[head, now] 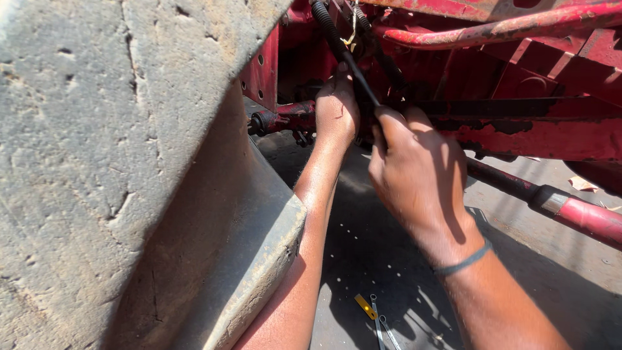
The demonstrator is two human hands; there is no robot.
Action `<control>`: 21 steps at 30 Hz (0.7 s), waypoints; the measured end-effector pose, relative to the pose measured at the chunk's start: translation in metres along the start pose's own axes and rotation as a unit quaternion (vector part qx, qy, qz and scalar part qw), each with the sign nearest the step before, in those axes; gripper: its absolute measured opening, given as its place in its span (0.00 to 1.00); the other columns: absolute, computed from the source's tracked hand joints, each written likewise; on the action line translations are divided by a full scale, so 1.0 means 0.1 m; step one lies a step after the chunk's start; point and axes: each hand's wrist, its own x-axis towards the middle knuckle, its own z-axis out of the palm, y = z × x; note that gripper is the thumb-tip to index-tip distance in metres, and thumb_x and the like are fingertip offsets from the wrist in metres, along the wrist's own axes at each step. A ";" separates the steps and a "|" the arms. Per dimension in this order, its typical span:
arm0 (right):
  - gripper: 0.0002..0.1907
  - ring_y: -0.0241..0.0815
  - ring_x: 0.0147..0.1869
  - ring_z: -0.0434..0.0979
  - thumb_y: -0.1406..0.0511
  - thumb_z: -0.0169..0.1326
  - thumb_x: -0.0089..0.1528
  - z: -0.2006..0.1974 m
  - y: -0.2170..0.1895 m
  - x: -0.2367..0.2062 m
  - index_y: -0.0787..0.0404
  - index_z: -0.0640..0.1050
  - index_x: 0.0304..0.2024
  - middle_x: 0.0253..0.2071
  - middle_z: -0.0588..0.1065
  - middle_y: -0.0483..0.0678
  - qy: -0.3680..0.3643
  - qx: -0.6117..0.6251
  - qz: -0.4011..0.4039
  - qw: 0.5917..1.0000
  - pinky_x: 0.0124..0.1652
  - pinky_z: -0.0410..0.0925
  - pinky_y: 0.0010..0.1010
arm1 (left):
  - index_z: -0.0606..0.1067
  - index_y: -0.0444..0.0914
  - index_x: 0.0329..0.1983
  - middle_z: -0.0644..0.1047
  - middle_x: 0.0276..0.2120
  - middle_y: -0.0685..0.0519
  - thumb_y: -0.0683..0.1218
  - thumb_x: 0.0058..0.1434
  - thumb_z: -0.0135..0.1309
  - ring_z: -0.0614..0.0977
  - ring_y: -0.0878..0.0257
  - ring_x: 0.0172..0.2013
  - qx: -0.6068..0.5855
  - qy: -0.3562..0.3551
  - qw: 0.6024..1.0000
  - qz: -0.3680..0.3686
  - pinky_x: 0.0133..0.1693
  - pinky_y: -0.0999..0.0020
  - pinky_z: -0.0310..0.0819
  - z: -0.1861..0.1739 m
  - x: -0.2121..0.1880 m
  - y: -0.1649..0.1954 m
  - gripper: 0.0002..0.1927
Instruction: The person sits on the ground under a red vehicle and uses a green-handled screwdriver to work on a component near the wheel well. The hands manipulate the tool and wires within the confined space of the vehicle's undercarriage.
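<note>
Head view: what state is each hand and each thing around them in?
Left hand: reaching in under the red frame, fingers hidden, grip cannot be told.
Right hand: closed on the black cable.
Black cable: slanting down from the top into the right hand.
Red frame: paint worn, grimy.
Red rod: slanting, apart from both hands.
Wrenches: lying on the ground, untouched.

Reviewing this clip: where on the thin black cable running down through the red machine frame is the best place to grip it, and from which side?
Probably the bare slanted stretch of the thin black cable just above the right hand, approached from the open near side. Higher up the ribbed black hose and red steel frame crowd it.
</note>
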 end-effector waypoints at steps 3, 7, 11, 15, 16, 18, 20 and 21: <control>0.06 0.57 0.32 0.80 0.66 0.58 0.62 0.11 0.04 0.20 0.61 0.79 0.40 0.33 0.78 0.55 0.000 -0.032 -0.035 0.999 0.30 0.72 0.45 | 0.77 0.33 0.38 0.76 0.28 0.53 0.53 0.73 0.42 0.75 0.65 0.32 -0.001 -0.007 1.000 0.004 0.37 0.68 0.71 -0.01 -0.02 0.00 0.21; 0.04 0.56 0.32 0.81 0.67 0.58 0.60 0.12 -0.02 0.16 0.61 0.78 0.37 0.32 0.77 0.55 -0.044 -0.072 -0.019 0.996 0.28 0.72 0.44 | 0.77 0.32 0.35 0.79 0.28 0.51 0.52 0.71 0.42 0.77 0.62 0.33 0.022 0.002 1.000 0.001 0.40 0.64 0.72 -0.02 -0.01 0.02 0.21; 0.10 0.57 0.29 0.80 0.69 0.57 0.58 0.02 -0.06 -0.06 0.61 0.79 0.43 0.31 0.76 0.57 -0.052 -0.047 0.026 0.997 0.27 0.72 0.44 | 0.77 0.32 0.35 0.77 0.27 0.49 0.53 0.72 0.40 0.76 0.61 0.32 0.060 0.018 0.998 0.013 0.41 0.65 0.71 -0.01 -0.02 0.04 0.23; 0.08 0.56 0.30 0.80 0.70 0.58 0.60 0.06 -0.03 0.02 0.62 0.78 0.42 0.34 0.76 0.55 -0.017 -0.030 -0.016 0.999 0.28 0.72 0.42 | 0.76 0.31 0.33 0.76 0.26 0.45 0.53 0.75 0.39 0.75 0.57 0.31 0.100 0.015 0.994 0.037 0.38 0.61 0.71 -0.04 -0.03 0.02 0.25; 0.05 0.55 0.31 0.80 0.69 0.58 0.61 0.08 -0.03 0.05 0.62 0.78 0.40 0.33 0.76 0.54 -0.028 -0.032 -0.012 0.999 0.28 0.72 0.41 | 0.75 0.31 0.33 0.75 0.26 0.43 0.53 0.76 0.39 0.74 0.56 0.31 0.088 0.005 0.995 0.047 0.38 0.60 0.71 -0.04 -0.03 0.01 0.25; 0.07 0.54 0.30 0.80 0.70 0.58 0.60 0.09 -0.05 0.06 0.62 0.78 0.41 0.33 0.76 0.55 -0.030 -0.054 -0.015 0.998 0.26 0.72 0.41 | 0.75 0.33 0.35 0.77 0.28 0.46 0.52 0.75 0.36 0.77 0.57 0.32 0.127 -0.018 0.986 0.107 0.39 0.62 0.71 -0.06 -0.03 0.00 0.22; 0.09 0.55 0.29 0.80 0.70 0.58 0.59 0.07 -0.08 0.01 0.62 0.78 0.42 0.32 0.76 0.55 -0.031 -0.066 -0.007 0.997 0.25 0.72 0.41 | 0.74 0.35 0.37 0.78 0.30 0.48 0.51 0.75 0.35 0.78 0.58 0.33 0.196 -0.019 0.966 0.165 0.39 0.62 0.71 -0.07 -0.02 -0.01 0.21; 0.11 0.56 0.28 0.80 0.69 0.58 0.58 0.05 -0.09 -0.03 0.62 0.79 0.43 0.32 0.76 0.55 -0.030 -0.066 0.003 0.997 0.25 0.72 0.42 | 0.74 0.35 0.38 0.77 0.30 0.47 0.51 0.75 0.35 0.78 0.58 0.33 0.246 -0.009 0.949 0.196 0.39 0.62 0.71 -0.06 -0.02 -0.01 0.20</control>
